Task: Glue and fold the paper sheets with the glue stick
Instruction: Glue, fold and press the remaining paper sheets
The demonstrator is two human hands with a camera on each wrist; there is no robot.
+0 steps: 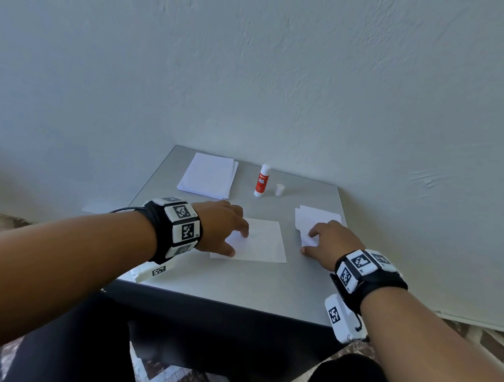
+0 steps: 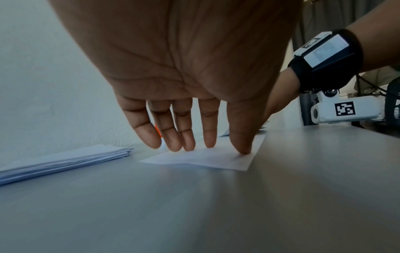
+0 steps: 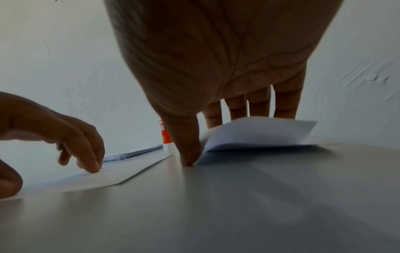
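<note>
— White sheet (image 1: pixel 263 240) flat mid-table, pinned by left hand (image 1: pixel 221 227), fingers straight.
— Right hand (image 1: pixel 330 243)?
— Pinching folded paper (image 3: pixel 255 133). Glue stick (image 1: pixel 263 180) upright behind, uncapped.

I see a small grey bench (image 1: pixel 236 284) pushed with its far edge against a pale, rough-plastered wall (image 1: pixel 285 72). Below its dark front edge lies a patterned floor (image 1: pixel 173 379) in brown and cream. The light is soft and even.
</note>
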